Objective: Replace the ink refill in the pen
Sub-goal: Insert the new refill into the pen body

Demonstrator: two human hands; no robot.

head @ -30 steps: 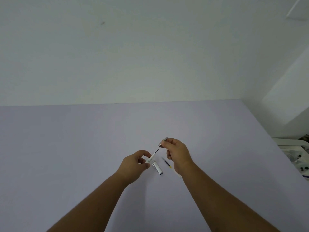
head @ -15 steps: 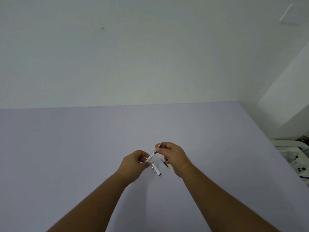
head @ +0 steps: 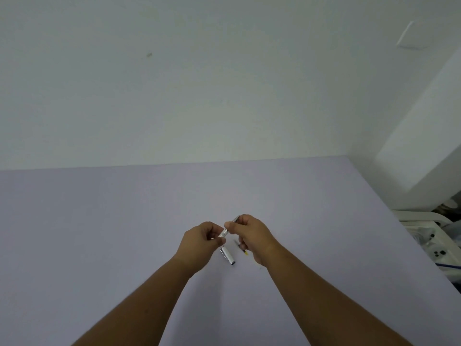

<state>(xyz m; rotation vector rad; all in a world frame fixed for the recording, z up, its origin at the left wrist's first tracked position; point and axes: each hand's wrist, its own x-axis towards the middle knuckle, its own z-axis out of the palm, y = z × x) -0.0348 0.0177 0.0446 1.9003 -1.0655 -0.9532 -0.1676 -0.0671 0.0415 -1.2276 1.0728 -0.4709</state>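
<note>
Head view, left hand (head: 199, 242) and right hand (head: 252, 234) both grasping one pen (head: 226, 231), one cap (head: 228, 255), one loose refill (head: 242, 247) on table (head: 99, 233)

Glossy silvery pen cap (head: 228, 255) on matt lilac table (head: 99, 233).

We hold a slim silver pen (head: 228, 227) tilted between both hands above the lavender counter (head: 99, 221): our left hand (head: 200, 242) pinches its lower end, our right hand (head: 252, 233) grips the upper part, fingertips nearly meeting. Under them on the counter lies a silver cap (head: 228, 255), and just right of it a thin refill (head: 241, 247) (partly hidden by the right hand).
</note>
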